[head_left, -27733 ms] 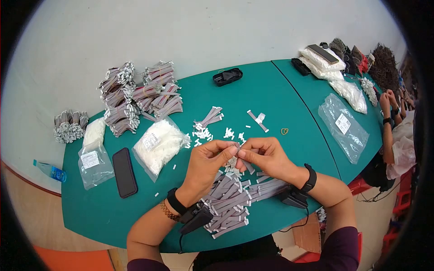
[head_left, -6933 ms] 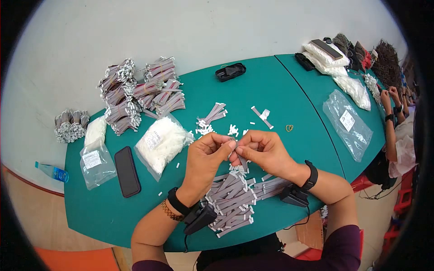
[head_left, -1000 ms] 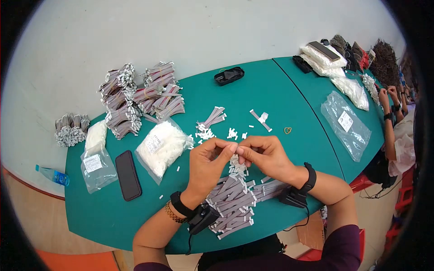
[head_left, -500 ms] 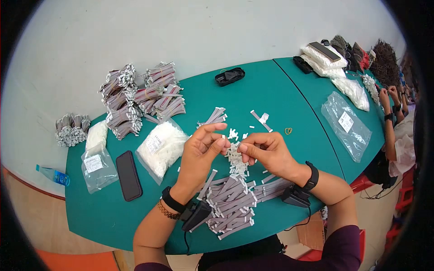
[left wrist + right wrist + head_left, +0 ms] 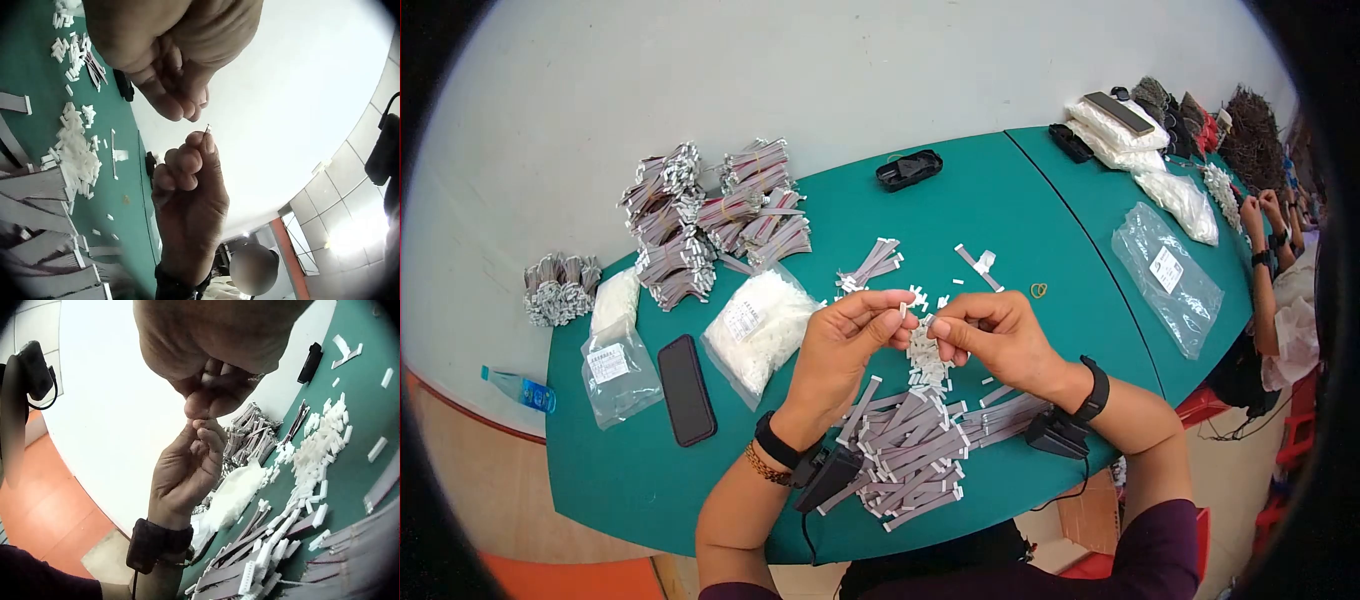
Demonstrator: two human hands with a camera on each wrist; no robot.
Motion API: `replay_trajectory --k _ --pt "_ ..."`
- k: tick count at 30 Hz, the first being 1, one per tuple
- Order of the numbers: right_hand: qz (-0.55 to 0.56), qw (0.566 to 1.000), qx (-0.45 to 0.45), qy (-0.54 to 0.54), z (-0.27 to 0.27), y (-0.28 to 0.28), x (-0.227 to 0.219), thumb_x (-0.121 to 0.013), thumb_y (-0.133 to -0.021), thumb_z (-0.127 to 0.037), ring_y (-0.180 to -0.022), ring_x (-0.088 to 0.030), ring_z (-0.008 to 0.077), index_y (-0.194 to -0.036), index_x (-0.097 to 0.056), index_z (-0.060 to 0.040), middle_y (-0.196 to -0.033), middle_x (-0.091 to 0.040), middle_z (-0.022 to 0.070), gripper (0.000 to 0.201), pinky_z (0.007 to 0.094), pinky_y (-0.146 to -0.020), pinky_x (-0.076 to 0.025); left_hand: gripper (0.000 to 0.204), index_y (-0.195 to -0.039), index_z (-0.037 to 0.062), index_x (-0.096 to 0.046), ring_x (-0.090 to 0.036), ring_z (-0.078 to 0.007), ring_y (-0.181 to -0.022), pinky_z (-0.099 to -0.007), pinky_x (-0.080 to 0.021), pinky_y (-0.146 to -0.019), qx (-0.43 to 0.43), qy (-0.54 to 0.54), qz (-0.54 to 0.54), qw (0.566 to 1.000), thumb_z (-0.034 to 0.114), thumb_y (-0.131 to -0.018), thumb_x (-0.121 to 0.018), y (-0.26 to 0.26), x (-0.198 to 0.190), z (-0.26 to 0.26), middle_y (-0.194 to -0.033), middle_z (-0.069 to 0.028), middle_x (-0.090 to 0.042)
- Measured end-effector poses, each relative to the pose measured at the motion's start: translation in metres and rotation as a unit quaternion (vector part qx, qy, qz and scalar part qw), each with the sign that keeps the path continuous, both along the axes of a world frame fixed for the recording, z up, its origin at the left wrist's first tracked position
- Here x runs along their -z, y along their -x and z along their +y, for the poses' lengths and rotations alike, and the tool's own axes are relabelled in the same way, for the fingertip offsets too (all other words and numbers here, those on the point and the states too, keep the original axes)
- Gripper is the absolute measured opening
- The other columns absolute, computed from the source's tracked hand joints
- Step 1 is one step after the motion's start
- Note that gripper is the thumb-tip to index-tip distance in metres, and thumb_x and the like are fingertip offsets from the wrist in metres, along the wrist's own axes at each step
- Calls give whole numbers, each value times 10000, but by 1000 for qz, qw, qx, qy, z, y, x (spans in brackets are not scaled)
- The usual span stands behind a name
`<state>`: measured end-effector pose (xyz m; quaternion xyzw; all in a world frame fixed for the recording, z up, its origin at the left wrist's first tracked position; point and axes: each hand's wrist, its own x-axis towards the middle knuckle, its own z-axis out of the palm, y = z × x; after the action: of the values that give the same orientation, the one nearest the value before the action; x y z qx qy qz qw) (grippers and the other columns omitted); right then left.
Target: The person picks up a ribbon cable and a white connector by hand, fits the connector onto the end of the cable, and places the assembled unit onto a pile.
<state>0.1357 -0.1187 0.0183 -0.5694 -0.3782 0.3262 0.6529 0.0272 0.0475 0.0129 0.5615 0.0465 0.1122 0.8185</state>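
My left hand (image 5: 840,345) pinches a small white plastic connector (image 5: 903,311) between thumb and fingertips. Opposite it, my right hand (image 5: 1005,345) has thumb and index finger pressed together on a ribbon cable; only its thin, pale-tipped end (image 5: 208,129) sticks out in the left wrist view, the rest hidden by the fingers. Both hands are raised close together over a heap of loose white connectors (image 5: 927,362). Nearer my body lies a pile of grey ribbon cables (image 5: 910,440) with white ends. In the right wrist view the fingertips of both hands overlap.
Bundled ribbon cables (image 5: 670,225) are stacked at the back left. A bag of white connectors (image 5: 755,330), a phone (image 5: 686,390) and a flat plastic bag (image 5: 620,365) lie on the left. A black case (image 5: 908,170) and rubber bands (image 5: 1038,290) lie farther back. Another person's hands (image 5: 1258,212) appear at right.
A second ago the fingertips of both hands met. My left hand then moved left with fingers spread, and now its fingers close on the white connector near my right hand, which stays nearly in place.
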Motion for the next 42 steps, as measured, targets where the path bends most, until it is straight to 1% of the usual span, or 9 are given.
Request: replay_trajectory --k 6,15,21,24,27,30,36,42 --pt "6 1000 -4 -2 0 0 1 -570 -896 -145 -589 -514 36 -838 -645 -10 -669 -591 1 165 176 -519 -412 190 -1015 -15 -595 -596 -122 -796 -253 -481 -749 -6 8 -5 1000 81 -851 -615 -1 0 -3 -886 -83 -640" --pt "0 1000 -7 1 -1 0 -1 -571 -895 -148 -582 -510 38 -847 -643 -6 -667 -590 3 166 179 -517 -411 179 -1002 -14 -604 -610 -136 -820 -263 -495 -754 22 68 19 997 93 -858 -610 0 2 0 -908 -86 -641" --pt "-5 1000 -9 -2 0 -1 1 -572 -896 -150 -579 -511 42 -844 -642 -6 -661 -589 4 168 182 -515 -410 164 -991 3 -612 -611 -133 -817 -260 -497 -754 34 60 27 997 103 -861 -608 1 1 2 -910 -79 -641" --pt "0 1000 -15 -3 -1 0 -1 -575 -894 -151 -578 -512 43 -842 -641 -6 -661 -591 6 168 182 -515 -411 160 -987 7 -614 -606 -128 -801 -258 -496 -743 67 81 41 994 101 -857 -614 1 2 4 -894 -65 -637" --pt "-7 1000 -19 2 -1 0 -1 -578 -892 -151 -579 -514 43 -842 -642 -7 -666 -595 10 166 183 -515 -411 157 -982 5 -617 -599 -121 -800 -250 -491 -738 54 77 47 994 102 -858 -614 1 2 1 -875 -50 -631" --pt "-7 1000 -24 9 -1 0 -1 -576 -892 -145 -581 -517 46 -842 -642 -8 -669 -598 15 161 186 -517 -411 135 -970 3 -605 -583 -134 -789 -261 -484 -729 67 71 46 994 90 -869 -592 1 5 6 -884 -56 -616" --pt "5 999 -35 18 -1 1 0 -570 -890 -131 -592 -523 53 -845 -644 -8 -669 -599 22 151 195 -526 -413 182 -1019 -8 -609 -573 -123 -781 -250 -475 -719 74 74 49 993 92 -868 -594 1 3 6 -885 -51 -615" --pt "4 999 -34 21 0 2 0 -572 -888 -131 -602 -533 54 -845 -646 -8 -668 -601 22 150 195 -529 -413 201 -1029 -20 -605 -565 -111 -770 -241 -468 -710 76 71 49 993 101 -869 -596 1 2 5 -885 -48 -614"
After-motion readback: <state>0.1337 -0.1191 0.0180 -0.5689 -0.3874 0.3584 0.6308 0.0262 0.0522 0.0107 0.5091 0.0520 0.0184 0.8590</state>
